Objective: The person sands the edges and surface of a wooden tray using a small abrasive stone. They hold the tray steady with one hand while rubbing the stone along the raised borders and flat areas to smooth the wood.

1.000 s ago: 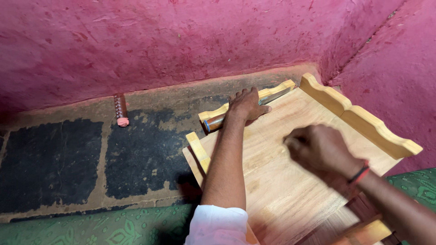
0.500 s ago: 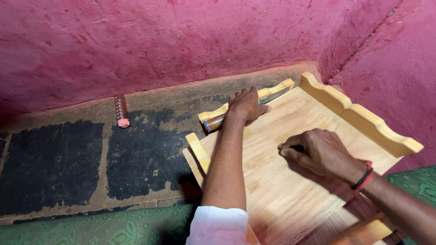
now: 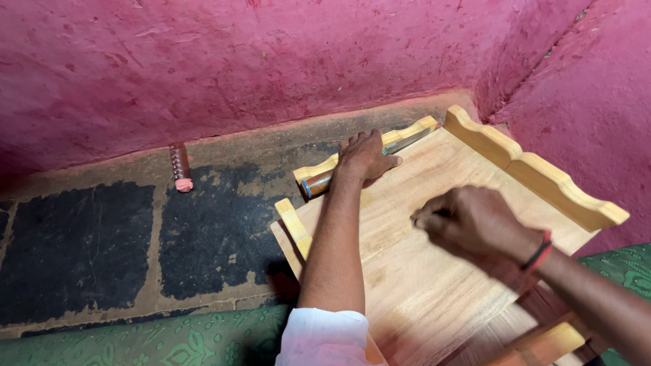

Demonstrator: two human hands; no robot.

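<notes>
A person's left hand (image 3: 365, 154) presses flat on a chisel-like tool (image 3: 319, 184) at the far edge of a pale wooden panel (image 3: 434, 285), while the right hand (image 3: 475, 224), closed over something too small to identify, rests mid-board; the scalloped rail (image 3: 522, 166) is already fitted, the surface apparently unfinished, a small bottle (image 3: 180, 167) near the pink wall
</notes>
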